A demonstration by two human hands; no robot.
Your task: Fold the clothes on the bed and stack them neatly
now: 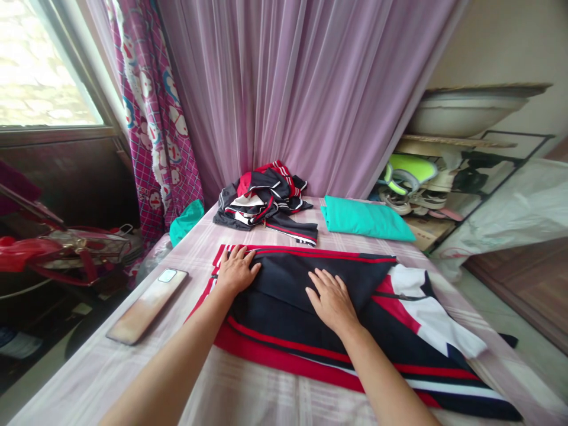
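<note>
A dark navy jacket point(284, 305) with red and white parts and striped sleeves lies flat on the table, its far sleeve folded across the body. My left hand point(238, 270) rests on the jacket's left end, over the red and white striped cuff area, fingers spread. Near the middle of the dark cloth, my right hand point(332, 299) lies palm down with its fingers stretched out. Neither hand grips the fabric. The white and red collar end point(412, 296) points to the right.
Behind the jacket sit a heap of similar clothes point(266, 198) and a folded turquoise cloth point(366, 219). A phone point(148, 305) lies at the left on the checked tablecloth point(284, 402). A shoe rack point(444, 183) stands at the right, a purple curtain point(310, 89) at the back.
</note>
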